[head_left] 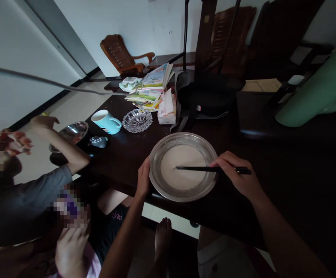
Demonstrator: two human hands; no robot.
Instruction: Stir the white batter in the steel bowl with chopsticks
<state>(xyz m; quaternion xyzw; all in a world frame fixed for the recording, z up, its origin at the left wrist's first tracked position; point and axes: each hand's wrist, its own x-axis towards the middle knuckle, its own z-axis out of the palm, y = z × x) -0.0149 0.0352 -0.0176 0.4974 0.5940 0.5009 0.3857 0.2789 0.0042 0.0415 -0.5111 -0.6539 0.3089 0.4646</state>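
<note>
A wide metal bowl (155,166) with a pale, milky liquid (182,181) in it stands near the front edge of the dark table. My left hand (143,177) grips the left side of the bowl, thumb near the rim. In my right hand (234,173), a pair of black chopsticks (198,168) is pinched over the right side of the bowl. The chopsticks lie nearly level, and their tips reach the liquid around the middle of the bowl. The palm side of my right hand is hidden.
Beyond the bowl are a glass dish (137,121), a tissue box (167,114), books (153,83) and a black bag (205,96). Left are a blue mug (107,122), a grey paw-patterned object (98,142) and another person's arm (73,154) by a second metal bowl (79,129). A green cylinder (309,90) leans right.
</note>
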